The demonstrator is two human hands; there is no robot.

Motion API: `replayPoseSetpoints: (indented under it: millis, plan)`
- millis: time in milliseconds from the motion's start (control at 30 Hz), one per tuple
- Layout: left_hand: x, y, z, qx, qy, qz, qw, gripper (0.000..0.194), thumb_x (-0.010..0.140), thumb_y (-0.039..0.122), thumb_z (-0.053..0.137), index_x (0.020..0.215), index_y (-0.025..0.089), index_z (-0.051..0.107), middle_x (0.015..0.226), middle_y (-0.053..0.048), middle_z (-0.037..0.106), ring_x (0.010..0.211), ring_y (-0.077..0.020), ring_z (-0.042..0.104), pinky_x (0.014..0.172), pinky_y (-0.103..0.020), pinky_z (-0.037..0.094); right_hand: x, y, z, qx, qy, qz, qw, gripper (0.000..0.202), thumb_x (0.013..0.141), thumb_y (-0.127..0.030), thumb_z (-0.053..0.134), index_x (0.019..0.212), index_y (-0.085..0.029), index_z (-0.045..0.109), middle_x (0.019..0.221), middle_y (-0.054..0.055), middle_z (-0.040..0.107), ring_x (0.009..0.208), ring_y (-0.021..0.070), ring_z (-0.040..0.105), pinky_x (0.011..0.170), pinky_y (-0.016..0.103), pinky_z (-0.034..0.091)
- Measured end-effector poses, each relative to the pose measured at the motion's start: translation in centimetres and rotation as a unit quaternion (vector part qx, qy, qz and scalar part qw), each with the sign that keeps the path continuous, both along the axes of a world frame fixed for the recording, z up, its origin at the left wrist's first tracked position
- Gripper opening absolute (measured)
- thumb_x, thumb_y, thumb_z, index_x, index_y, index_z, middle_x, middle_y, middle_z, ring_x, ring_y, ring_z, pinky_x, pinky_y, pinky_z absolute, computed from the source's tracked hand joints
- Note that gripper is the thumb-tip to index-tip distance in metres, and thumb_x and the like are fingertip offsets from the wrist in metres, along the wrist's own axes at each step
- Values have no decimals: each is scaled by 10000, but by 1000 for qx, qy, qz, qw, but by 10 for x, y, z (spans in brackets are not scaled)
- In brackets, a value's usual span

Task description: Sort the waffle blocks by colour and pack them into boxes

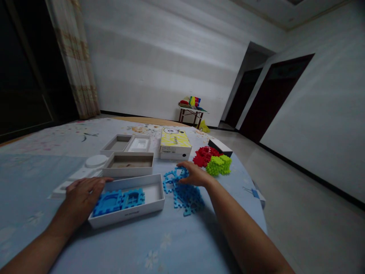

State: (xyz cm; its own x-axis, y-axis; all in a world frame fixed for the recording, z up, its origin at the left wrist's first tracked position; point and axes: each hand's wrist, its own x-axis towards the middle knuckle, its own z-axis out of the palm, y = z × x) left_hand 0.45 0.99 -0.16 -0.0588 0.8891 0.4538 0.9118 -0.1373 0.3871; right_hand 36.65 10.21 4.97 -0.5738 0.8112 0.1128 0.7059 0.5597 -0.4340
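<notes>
A white open box (pixel 128 216) sits in front of me, with blue interlocking plastic tiles (pixel 108 202) laid side by side in its left part. My left hand (pixel 85 194) lies over the box's left end, fingers closed along its rim; part of that end is hidden beneath it. To the right of the box is a loose pile of blue interlocking tiles (pixel 189 198). My right hand (pixel 195 174) is at the far side of this pile, thumb and fingers closed around a blue tile (pixel 184 173) with square notches along its edges.
Beyond the box stand an empty grey-lined box (pixel 128 173), more box parts (pixel 116 144) and a yellow-and-white carton (pixel 175 146). Red pieces (pixel 205 155), green pieces (pixel 218 165) and a dark-topped box (pixel 221 146) lie at right. White packaging (pixel 95 161) is at left. The round table's edge curves along the right.
</notes>
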Motion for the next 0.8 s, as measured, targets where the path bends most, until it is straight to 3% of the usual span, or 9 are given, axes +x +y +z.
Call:
replayPoseSetpoints:
  millis: [233,467,600,800]
  plan:
    - [0,-1,1,7,7,2,1000,447,869,416,268,1009,218,644,1047,-62,679,1068,-216,544,992,-403,277,-38,-8,-18,-12,-65,74,995,652,603,-312,750,1200,-206,509,1206,118,541,1122,302,483,942,461,347]
    - [2,1,2,5,11,-5,1000,465,867,415,259,992,206,655,1040,-64,687,1064,-221,556,985,-408,288,7,11,4,29,40,-6,999,586,645,-235,698,1197,-217,502,1205,76,536,1100,228,500,942,376,367]
    - [1,2,1,6,5,0,1000,464,866,415,255,992,212,653,1045,-60,686,1074,-218,549,996,-412,274,24,15,8,7,-36,28,999,617,606,-200,711,1193,-197,522,1198,88,547,1087,239,508,924,362,393]
    - [2,0,2,6,0,4,1000,463,853,419,260,983,212,654,1037,-69,689,1054,-218,557,981,-410,290,17,15,-5,-7,-170,84,982,633,588,-156,678,1202,-212,533,1154,102,580,1053,276,520,873,382,427]
